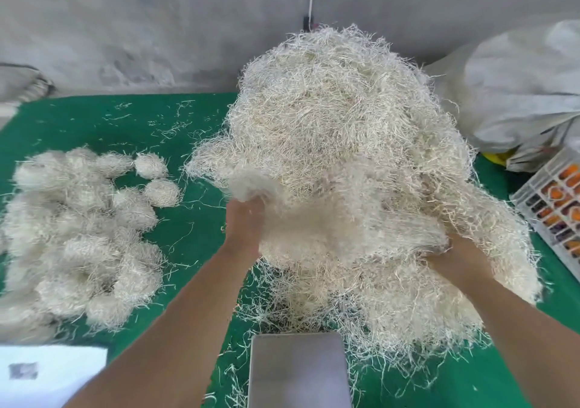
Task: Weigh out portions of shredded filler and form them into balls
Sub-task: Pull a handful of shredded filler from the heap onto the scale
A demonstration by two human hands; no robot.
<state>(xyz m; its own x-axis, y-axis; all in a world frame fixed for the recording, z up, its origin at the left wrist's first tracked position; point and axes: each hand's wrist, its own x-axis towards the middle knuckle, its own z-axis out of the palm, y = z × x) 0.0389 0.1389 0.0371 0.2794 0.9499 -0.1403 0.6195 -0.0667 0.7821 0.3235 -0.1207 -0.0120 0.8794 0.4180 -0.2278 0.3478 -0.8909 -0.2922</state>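
A tall heap of pale shredded filler point(339, 131) rises in the middle of the green table point(188, 119). My left hand point(244, 222) grips a blurred clump of filler point(329, 228) at the heap's front left. My right hand point(458, 260) holds the same clump at its right side, its fingers buried in the strands. Several formed filler balls point(81, 235) lie piled on the left of the table. The steel pan of a scale point(298, 370) sits bare at the near edge, between my forearms.
A white slotted crate point(552, 206) with orange items stands at the right edge. A large pale sack point(518, 93) leans behind it. A white sheet of paper point(47, 373) lies at the near left. Loose strands litter the table. A grey wall point(157, 31) closes the back.
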